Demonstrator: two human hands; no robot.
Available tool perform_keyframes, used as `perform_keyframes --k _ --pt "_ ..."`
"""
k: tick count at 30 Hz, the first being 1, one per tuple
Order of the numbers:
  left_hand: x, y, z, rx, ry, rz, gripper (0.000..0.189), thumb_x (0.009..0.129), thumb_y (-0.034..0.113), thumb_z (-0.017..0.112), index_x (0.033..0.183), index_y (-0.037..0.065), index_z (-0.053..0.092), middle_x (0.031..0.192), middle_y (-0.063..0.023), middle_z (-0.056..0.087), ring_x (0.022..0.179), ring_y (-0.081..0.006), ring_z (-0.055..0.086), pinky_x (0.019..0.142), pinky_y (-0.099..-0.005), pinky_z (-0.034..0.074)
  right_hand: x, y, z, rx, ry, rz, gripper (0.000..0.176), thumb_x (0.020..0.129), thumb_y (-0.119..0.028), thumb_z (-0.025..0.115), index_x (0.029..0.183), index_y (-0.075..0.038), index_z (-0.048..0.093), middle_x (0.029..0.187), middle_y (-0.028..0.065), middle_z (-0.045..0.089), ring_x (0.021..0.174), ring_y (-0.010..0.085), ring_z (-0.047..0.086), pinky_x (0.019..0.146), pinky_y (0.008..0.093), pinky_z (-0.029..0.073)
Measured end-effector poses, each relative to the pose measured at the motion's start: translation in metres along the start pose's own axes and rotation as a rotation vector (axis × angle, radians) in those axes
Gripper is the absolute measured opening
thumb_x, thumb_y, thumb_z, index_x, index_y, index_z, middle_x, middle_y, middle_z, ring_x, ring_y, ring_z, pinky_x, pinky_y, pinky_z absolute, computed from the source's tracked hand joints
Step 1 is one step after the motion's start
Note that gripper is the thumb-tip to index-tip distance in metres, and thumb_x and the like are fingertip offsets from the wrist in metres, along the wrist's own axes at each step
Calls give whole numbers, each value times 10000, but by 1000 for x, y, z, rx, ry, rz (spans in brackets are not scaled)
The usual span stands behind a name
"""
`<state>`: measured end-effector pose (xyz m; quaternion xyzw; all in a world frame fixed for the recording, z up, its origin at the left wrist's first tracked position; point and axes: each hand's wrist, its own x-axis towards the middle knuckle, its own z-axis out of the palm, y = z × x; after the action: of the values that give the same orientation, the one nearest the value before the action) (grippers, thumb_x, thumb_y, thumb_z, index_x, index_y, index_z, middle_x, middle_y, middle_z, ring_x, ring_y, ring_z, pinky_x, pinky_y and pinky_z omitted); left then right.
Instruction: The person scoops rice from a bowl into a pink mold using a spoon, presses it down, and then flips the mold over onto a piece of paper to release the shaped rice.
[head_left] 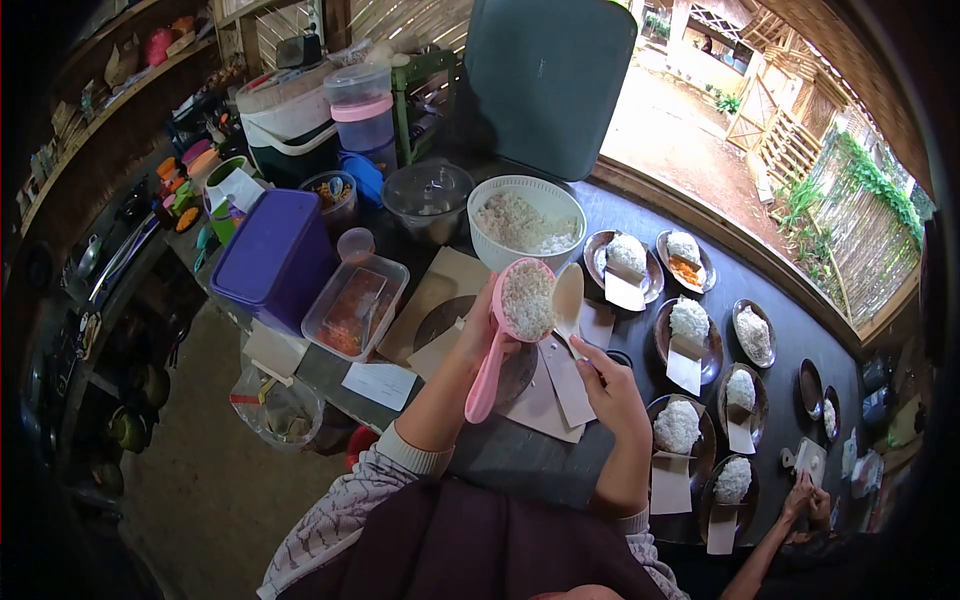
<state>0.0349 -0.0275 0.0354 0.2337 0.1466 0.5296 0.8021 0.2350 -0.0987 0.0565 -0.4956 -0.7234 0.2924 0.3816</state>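
Note:
A pink long-handled scoop (484, 385) filled with white rice (527, 300) rests in my left hand (482, 318), whose fingers wrap round its bowl. Just to the right, my right hand (612, 388) grips the handle of a pale rice spoon (567, 300), its broad end upright beside the scoop. Behind both hands stands a white basket (483, 240) with more rice inside. Brown paper sheets (535, 405) lie on the dark table under my hands.
Several brown plates (652, 285) with rice mounds and folded papers line the right side. A purple box (270, 250) and a clear tub of orange food (393, 290) stand left. At far right, a person's hands (805, 498) hold a small board.

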Motion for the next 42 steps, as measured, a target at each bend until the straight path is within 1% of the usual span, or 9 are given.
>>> perform_keyframes --k 9,13,17,20,22,25,31,35,42 --pt "3 3 -10 -54 -187 99 627 908 571 314 1277 75 421 1079 -182 580 515 -126 554 270 -141 315 -4 3 -10 -31 69 80 303 874 -103 568 1177 -101 579 649 142 505 560 121 410 585 261 415" --pt "2 2 -3 -68 -2 70 618 911 562 317 1272 72 426 1072 -181 579 473 -116 525 267 -139 318 -4 -7 -9 -69 -48 79 302 879 -127 565 1180 -102 578 672 156 538 570 124 428 603 270 428" --pt "7 3 -17 -174 -227 67 605 905 553 338 1267 78 432 1079 -186 574 492 -128 544 261 -142 345 -5 4 -14 -167 -35 195 297 883 -136 564 1176 -90 575 661 133 520 579 128 438 610 270 430" --pt "5 4 -8 -287 -218 33 598 900 544 360 1268 78 431 1096 -201 564 533 -152 578 261 -144 361 -4 12 -10 -39 12 207 295 893 -138 552 1180 -75 567 628 89 510 559 115 440 591 258 420" --pt "5 3 -7 -335 -125 8 595 897 540 370 1269 79 431 1105 -210 559 551 -163 592 263 -145 367 -4 12 -5 154 -129 297 319 941 -136 462 1253 -85 500 575 -3 440 456 58 358 425 216 315" --pt "8 1 -13 -327 -193 -39 593 897 537 372 1271 81 430 1110 -223 552 575 -181 605 266 -143 369 -1 -1 -7 598 -241 437 325 970 -152 382 1282 -78 436 582 30 435 417 62 341 383 212 288" --pt "9 0 -15 -338 -176 -57 625 891 570 355 1275 82 426 1084 -231 563 422 -132 516 257 -152 341 -5 -9 -16 708 -240 336 314 980 -165 370 1275 -72 427 636 42 439 459 54 331 382 203 280" --pt "3 0 -4 -199 -65 -31 649 892 596 321 1271 79 423 1004 -219 596 338 -101 430 255 -160 325 -6 -4 -13 668 -234 320 325 970 -142 402 1288 -86 445 633 9 434 472 52 327 408 196 280" --pt "3 0 -4 -42 1 34 652 898 596 295 1265 74 429 941 -190 617 313 -100 406 254 -167 323 -8 -9 -5 -26 -43 11 294 906 -114 522 1195 -91 568 595 64 482 520 86 410 519 232 385"
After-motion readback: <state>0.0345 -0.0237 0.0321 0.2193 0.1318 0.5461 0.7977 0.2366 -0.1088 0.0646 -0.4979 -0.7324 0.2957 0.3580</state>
